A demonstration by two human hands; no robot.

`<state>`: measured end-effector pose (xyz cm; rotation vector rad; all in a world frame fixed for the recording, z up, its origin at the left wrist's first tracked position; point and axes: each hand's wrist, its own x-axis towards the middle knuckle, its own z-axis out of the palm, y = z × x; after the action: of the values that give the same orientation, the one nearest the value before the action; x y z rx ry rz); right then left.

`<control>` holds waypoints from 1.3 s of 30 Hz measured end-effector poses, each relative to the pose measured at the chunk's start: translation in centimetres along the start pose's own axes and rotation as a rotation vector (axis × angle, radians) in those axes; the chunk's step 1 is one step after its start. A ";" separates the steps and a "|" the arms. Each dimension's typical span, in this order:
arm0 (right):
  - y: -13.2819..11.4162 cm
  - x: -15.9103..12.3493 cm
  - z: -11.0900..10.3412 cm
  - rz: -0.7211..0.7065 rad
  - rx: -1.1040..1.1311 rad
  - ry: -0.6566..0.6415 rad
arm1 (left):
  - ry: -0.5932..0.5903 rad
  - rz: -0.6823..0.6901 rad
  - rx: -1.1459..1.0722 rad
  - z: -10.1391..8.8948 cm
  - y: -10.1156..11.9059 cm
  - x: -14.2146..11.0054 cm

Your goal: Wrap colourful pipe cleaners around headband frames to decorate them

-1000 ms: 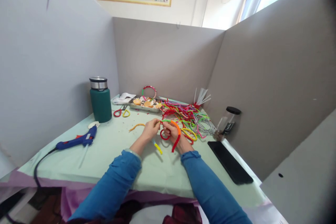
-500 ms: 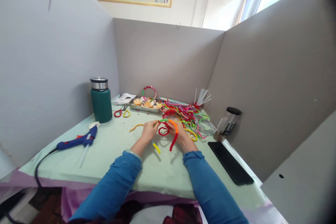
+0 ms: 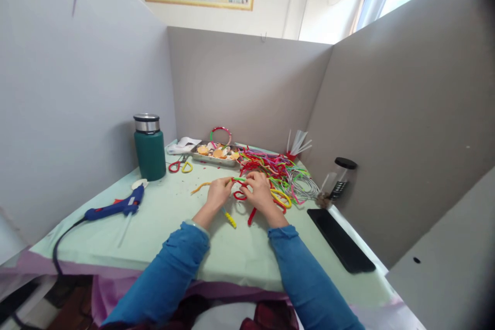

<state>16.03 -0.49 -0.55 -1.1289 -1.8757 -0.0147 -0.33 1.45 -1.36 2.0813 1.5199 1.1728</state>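
My left hand (image 3: 219,194) pinches one side of a curved headband (image 3: 240,179) wound in coloured pipe cleaners. My right hand (image 3: 260,192) is closed at its top, right of the green stretch, hiding the orange stretch. One yellow end hangs below my left hand and a red end hangs below my right. A red pipe cleaner (image 3: 240,195) curls in a loop between my hands. An orange-yellow pipe cleaner (image 3: 200,187) pokes out left of my left hand. Beside my right wrist lies a yellow loop (image 3: 284,199).
A heap of pipe cleaners (image 3: 266,162) lies behind my hands, beside a metal tray (image 3: 216,161) of scraps. To the left are scissors (image 3: 181,166), a green bottle (image 3: 150,154) and a blue glue gun (image 3: 114,210). A black phone-like slab (image 3: 340,240) and jar (image 3: 342,178) are right.
My right hand has shifted up over the top of the headband, fingers now closing near the green stretch. The orange part is now covered. My left hand stays almost in place.
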 end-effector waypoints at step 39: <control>1.1 0.8 -1.3 0.341 0.630 -0.085 | -0.251 0.012 -0.161 0.3 0.9 -0.2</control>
<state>17.57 0.13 0.38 -0.9862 -1.5619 0.7715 0.48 1.00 -1.04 2.0438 1.2581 0.9600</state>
